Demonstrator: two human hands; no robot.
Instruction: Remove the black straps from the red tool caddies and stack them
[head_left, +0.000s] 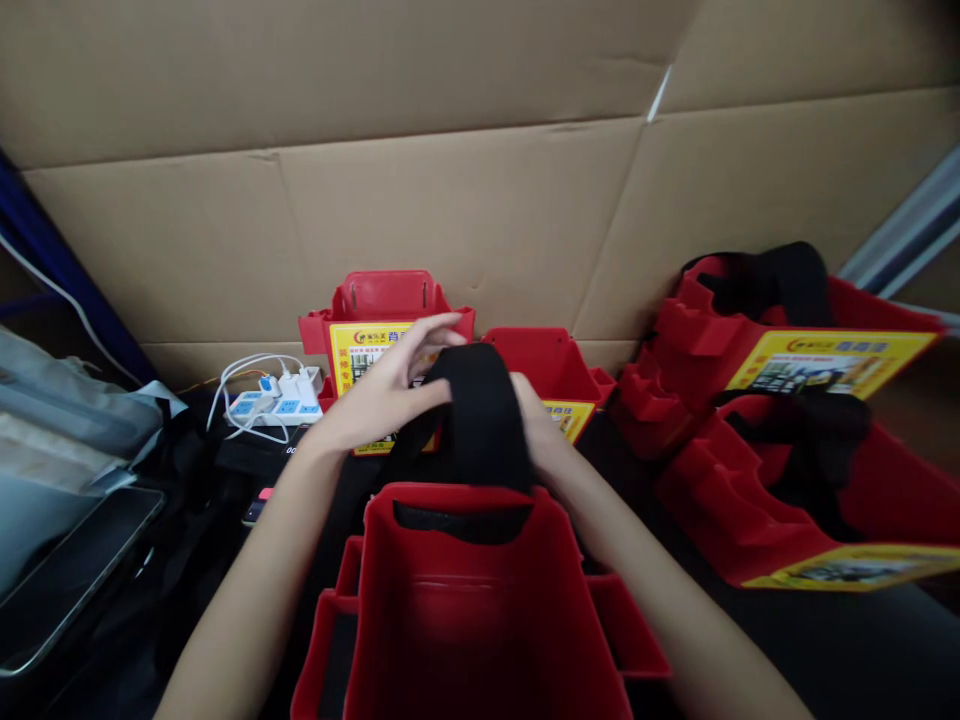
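A red plastic tool box (480,600) with side pockets stands right in front of me, its open top facing me. A wide black strap (487,415) arches up from the slot in its far wall. My left hand (397,385) is at the strap's left side, thumb against its edge, fingers apart and curved above the thumb. On the other side, my right hand (534,415) touches the strap's right edge; its fingers are hidden behind the webbing.
Behind stand two more red boxes, a left one (386,295) and a right one (525,360). Strapped red boxes (701,335) sit at right. A white power strip (281,405) with cables and a phone (75,580) lie left. A cardboard wall (465,220) closes the back.
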